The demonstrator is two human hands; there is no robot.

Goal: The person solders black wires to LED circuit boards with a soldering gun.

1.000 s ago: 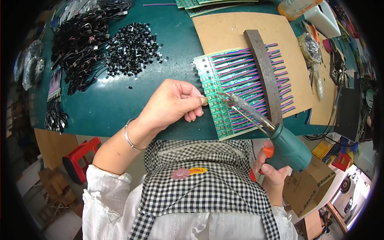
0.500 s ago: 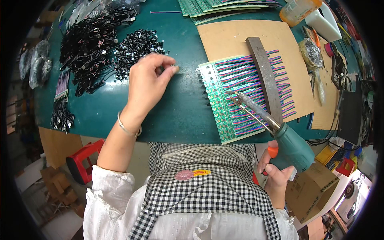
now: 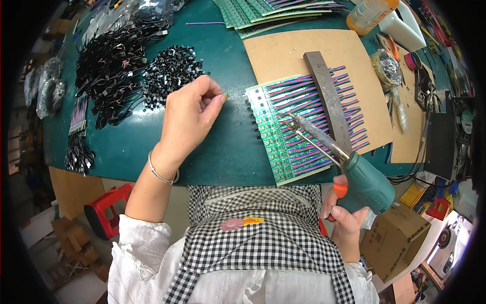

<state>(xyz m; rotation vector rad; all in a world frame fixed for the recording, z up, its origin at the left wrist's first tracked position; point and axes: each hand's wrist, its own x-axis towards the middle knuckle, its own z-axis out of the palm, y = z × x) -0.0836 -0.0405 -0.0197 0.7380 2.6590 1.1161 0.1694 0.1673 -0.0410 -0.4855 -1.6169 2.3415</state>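
Observation:
My right hand (image 3: 346,213) is wrapped round the green handle of a soldering gun (image 3: 370,183) with an orange trigger. Its metal tip is over the component rows of a green circuit board panel (image 3: 268,139). Small black parts stick out along the panel's left edge. Striped pink, blue and dark wires run rightward from it, beneath a dark metal bar (image 3: 328,93). Left of the panel, above the table, my left hand (image 3: 190,114) is closed in a pinch. A tiny piece seems to be at its fingertips, too small to name.
A heap of small black parts (image 3: 169,73) lies beyond my left hand, beside a pile of black cables (image 3: 106,71). Tan board (image 3: 283,48) lies partly under the panel. More green panels (image 3: 253,15) are stacked at the back, near an orange bottle (image 3: 372,15).
My left hand has shifted slightly toward the panel, still pinched. The soldering gun's tip has moved a little left and away from me over the board. The whole view has shifted slightly.

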